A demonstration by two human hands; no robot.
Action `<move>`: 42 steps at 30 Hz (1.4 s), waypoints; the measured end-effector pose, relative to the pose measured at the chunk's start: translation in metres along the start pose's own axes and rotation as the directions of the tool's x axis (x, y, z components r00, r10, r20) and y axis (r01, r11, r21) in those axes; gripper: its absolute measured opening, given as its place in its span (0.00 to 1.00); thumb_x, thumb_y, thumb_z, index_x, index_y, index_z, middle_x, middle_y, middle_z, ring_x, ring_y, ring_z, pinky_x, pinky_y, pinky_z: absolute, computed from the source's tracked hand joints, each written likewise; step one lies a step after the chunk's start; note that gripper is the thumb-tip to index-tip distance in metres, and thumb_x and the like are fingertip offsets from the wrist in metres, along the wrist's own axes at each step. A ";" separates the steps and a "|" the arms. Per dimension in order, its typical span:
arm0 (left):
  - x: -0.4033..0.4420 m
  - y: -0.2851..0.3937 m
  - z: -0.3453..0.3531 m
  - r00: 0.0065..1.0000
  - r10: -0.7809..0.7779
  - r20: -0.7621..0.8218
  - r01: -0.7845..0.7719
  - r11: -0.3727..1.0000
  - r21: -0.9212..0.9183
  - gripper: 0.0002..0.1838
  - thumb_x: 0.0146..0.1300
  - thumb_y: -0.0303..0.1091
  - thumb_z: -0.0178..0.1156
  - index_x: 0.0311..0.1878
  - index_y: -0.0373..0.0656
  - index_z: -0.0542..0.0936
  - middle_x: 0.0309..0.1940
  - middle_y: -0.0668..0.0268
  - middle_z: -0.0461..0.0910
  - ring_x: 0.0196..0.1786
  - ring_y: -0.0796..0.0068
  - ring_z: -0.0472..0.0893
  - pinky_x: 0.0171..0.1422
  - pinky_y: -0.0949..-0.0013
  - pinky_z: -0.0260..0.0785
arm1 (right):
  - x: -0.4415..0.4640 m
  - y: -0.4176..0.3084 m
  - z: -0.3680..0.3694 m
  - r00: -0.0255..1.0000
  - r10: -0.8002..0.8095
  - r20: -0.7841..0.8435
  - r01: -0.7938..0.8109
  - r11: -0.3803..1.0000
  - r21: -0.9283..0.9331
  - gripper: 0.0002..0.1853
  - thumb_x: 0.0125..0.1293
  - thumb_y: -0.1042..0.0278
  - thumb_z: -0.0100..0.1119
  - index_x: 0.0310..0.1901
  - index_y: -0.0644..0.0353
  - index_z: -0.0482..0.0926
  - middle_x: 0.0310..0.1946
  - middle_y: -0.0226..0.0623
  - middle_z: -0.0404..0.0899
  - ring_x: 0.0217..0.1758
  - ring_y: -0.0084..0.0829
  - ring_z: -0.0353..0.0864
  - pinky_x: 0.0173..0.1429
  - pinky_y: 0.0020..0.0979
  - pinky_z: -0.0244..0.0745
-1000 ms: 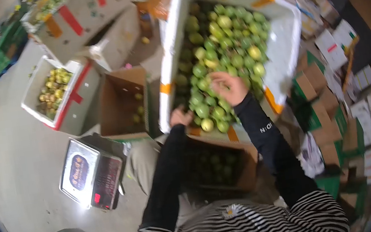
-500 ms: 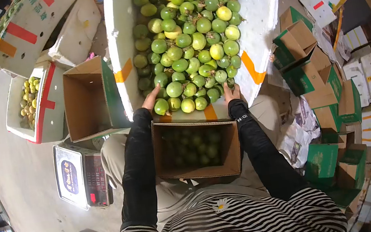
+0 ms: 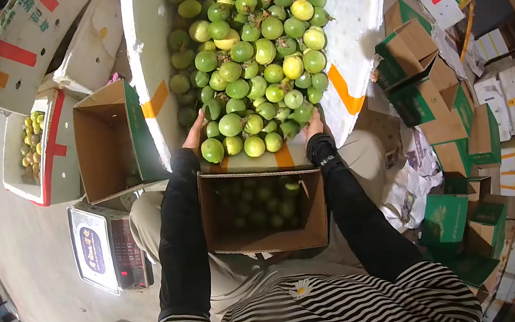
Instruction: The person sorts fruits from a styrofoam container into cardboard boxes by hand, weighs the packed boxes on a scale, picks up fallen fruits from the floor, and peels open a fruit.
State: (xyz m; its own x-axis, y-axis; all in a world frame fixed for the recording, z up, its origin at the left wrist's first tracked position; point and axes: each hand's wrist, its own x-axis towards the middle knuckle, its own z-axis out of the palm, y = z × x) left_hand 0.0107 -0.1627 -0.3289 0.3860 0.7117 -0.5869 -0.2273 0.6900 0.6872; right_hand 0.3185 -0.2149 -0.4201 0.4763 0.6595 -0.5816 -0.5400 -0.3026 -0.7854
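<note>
Over grey floor (image 3: pixel 34 258), saw round green fruit (image 3: pixel 265 51) part-filling brown cardboard box (image 3: pixel 314 209), crowding white foam box (image 3: pixel 354 29), hands (image 3: pixel 195 135) (image 3: pixel 315 128) half-curled, grips unclear.

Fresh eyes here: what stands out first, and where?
The heap of green and yellowish fruit in the big white foam box at top centre likely catches the eye first, with the left hand and right hand at its near end. Below sits an open cardboard box with shadowed fruit inside. A silver-topped scale stands to its left.
</note>
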 end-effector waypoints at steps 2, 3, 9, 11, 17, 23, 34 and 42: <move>0.005 -0.003 -0.002 1.000 -0.012 0.023 0.011 1.000 0.016 0.37 0.56 0.63 0.43 0.61 0.45 0.59 0.56 0.59 0.64 0.55 0.68 0.66 0.59 0.65 0.59 | -0.005 -0.011 0.007 0.994 0.104 0.039 -0.107 0.990 0.095 0.28 0.56 0.43 0.43 0.53 0.55 0.65 0.51 0.32 0.67 0.53 0.31 0.64 0.56 0.30 0.58; 0.010 -0.007 -0.003 0.998 0.062 -0.016 -0.060 0.995 0.086 0.37 0.57 0.63 0.43 0.62 0.45 0.58 0.56 0.58 0.64 0.56 0.69 0.66 0.60 0.65 0.58 | -0.009 -0.019 0.012 0.987 0.151 0.063 -0.158 0.977 0.143 0.28 0.56 0.43 0.43 0.53 0.54 0.66 0.51 0.30 0.68 0.54 0.30 0.63 0.58 0.30 0.56; 0.004 0.003 0.009 0.991 0.078 0.112 -0.091 0.989 0.113 0.44 0.55 0.66 0.41 0.64 0.41 0.50 0.61 0.54 0.56 0.61 0.65 0.61 0.63 0.64 0.53 | 0.001 -0.023 0.007 0.965 0.121 0.232 -0.155 0.978 0.138 0.30 0.57 0.40 0.41 0.56 0.52 0.63 0.57 0.30 0.63 0.58 0.30 0.60 0.63 0.31 0.49; 0.038 -0.018 -0.016 0.998 0.005 0.063 -0.009 0.998 0.058 0.44 0.54 0.67 0.41 0.65 0.42 0.49 0.62 0.53 0.53 0.62 0.64 0.59 0.64 0.64 0.52 | -0.017 -0.035 0.020 0.975 0.105 0.196 -0.128 0.986 0.108 0.32 0.59 0.40 0.39 0.59 0.52 0.60 0.58 0.32 0.62 0.61 0.31 0.58 0.65 0.31 0.48; 0.036 -0.017 -0.002 0.999 0.025 0.033 -0.028 0.995 0.099 0.42 0.55 0.66 0.41 0.65 0.45 0.50 0.61 0.56 0.56 0.62 0.65 0.60 0.64 0.63 0.52 | 0.010 -0.017 0.009 0.934 0.129 0.333 -0.177 0.977 0.118 0.37 0.56 0.39 0.42 0.62 0.58 0.54 0.60 0.34 0.58 0.61 0.31 0.58 0.64 0.30 0.51; 0.034 -0.004 0.015 0.986 -0.040 0.161 0.046 0.998 -0.034 0.36 0.58 0.62 0.42 0.62 0.44 0.58 0.58 0.60 0.63 0.58 0.69 0.65 0.61 0.66 0.58 | 0.025 -0.015 0.020 0.833 0.089 0.546 -0.200 0.969 0.148 0.39 0.55 0.40 0.44 0.62 0.59 0.53 0.60 0.36 0.57 0.62 0.32 0.57 0.65 0.31 0.50; -0.017 0.018 0.037 0.898 0.042 0.438 -0.013 0.998 -0.069 0.36 0.60 0.58 0.41 0.63 0.42 0.54 0.60 0.58 0.59 0.60 0.65 0.62 0.64 0.63 0.54 | -0.050 -0.070 0.051 0.470 0.085 0.879 -0.432 0.890 0.145 0.42 0.53 0.40 0.48 0.62 0.62 0.51 0.60 0.39 0.56 0.63 0.32 0.55 0.66 0.32 0.47; -0.113 0.030 0.052 0.673 0.331 0.661 -0.610 0.753 0.245 0.42 0.54 0.63 0.44 0.63 0.38 0.55 0.65 0.57 0.50 0.67 0.60 0.50 0.68 0.61 0.38 | -0.148 -0.093 0.051 0.261 -0.049 0.964 0.108 0.994 0.021 0.49 0.45 0.42 0.57 0.62 0.67 0.49 0.60 0.44 0.53 0.64 0.34 0.52 0.67 0.34 0.44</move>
State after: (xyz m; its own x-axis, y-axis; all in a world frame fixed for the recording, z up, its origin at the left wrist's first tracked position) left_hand 0.0070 -0.2288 -0.2197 0.7760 0.6201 0.1150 -0.1878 0.0530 0.9808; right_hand 0.2631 -0.2490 -0.2501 -0.5180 0.8505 0.0909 -0.4997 -0.2147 -0.8392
